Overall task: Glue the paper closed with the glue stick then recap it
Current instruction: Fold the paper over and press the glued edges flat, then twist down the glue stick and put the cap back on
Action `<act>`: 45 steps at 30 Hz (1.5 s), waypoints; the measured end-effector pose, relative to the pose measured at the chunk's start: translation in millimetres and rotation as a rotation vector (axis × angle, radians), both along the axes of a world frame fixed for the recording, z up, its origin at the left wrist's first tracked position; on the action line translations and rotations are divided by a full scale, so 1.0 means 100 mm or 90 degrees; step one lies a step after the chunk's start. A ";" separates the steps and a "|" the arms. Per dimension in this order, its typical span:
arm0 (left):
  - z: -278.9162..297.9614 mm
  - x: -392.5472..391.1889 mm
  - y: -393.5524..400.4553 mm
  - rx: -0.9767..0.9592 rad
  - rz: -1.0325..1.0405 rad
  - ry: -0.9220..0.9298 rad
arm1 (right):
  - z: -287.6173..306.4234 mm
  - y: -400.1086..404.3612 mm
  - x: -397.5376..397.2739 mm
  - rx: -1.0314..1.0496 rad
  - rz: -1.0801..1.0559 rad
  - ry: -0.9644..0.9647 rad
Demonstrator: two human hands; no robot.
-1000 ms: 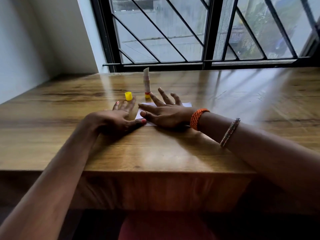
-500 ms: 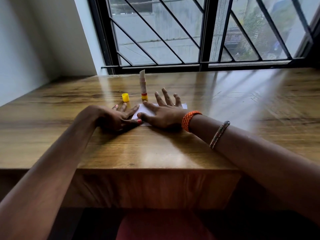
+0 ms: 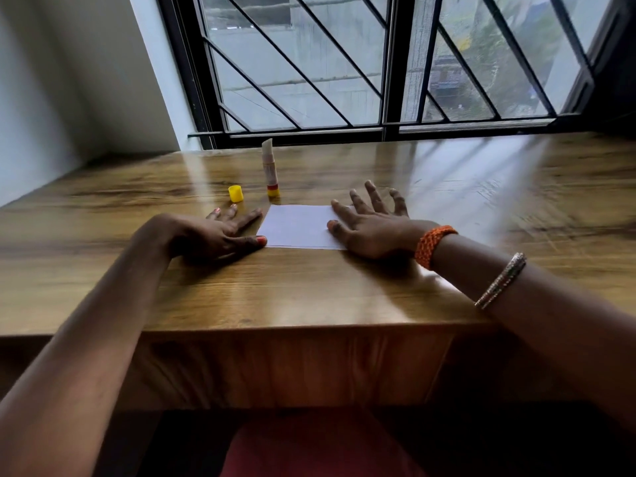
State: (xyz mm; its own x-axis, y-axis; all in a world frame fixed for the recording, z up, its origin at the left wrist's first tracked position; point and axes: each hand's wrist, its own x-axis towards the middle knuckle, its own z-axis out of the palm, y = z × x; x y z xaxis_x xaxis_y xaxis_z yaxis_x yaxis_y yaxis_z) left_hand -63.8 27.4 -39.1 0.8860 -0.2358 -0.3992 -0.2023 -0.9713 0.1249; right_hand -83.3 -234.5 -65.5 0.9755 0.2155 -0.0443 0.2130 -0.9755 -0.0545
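White folded paper [image 3: 298, 226] is lain flat on the wooden table [image 3: 309, 290], pressed at its right end by the flat, spread right hand [image 3: 373, 228]. At its left edge the left hand [image 3: 220, 235] is rested with straight fingers. Behind, the uncapped glue stick [image 3: 270, 170] is stood upright beside its yellow cap [image 3: 235, 193].

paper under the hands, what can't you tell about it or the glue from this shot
Head view only:
- Paper: its right end is hidden under the right hand; whether the glued seam holds cannot be seen.
- Glue stick: label too small and blurred to read.
- Yellow cap: which end faces up is unclear.
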 end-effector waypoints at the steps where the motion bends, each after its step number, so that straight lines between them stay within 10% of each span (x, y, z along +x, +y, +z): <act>1: 0.00 -0.01 0.00 -0.009 0.003 -0.004 | 0.00 0.01 -0.01 0.002 0.000 -0.001; 13: -0.21 -0.14 -0.04 -0.170 0.113 -0.259 | 0.18 0.35 -0.15 -0.132 0.065 -0.200; 18: -0.22 -0.23 -0.12 -0.209 0.149 -0.353 | 0.14 0.56 -0.09 0.055 0.211 0.036; 28: -0.14 -0.50 -0.62 -0.271 -0.137 -0.496 | 0.22 0.00 -0.37 -0.139 -0.168 0.001; 35: -0.11 -0.41 -0.71 -0.326 0.019 -0.514 | 0.40 0.23 -0.29 -0.271 -0.216 -0.078; 45: -0.04 0.13 -0.69 -0.555 0.300 -0.430 | 0.55 0.57 0.34 0.118 -0.060 -0.283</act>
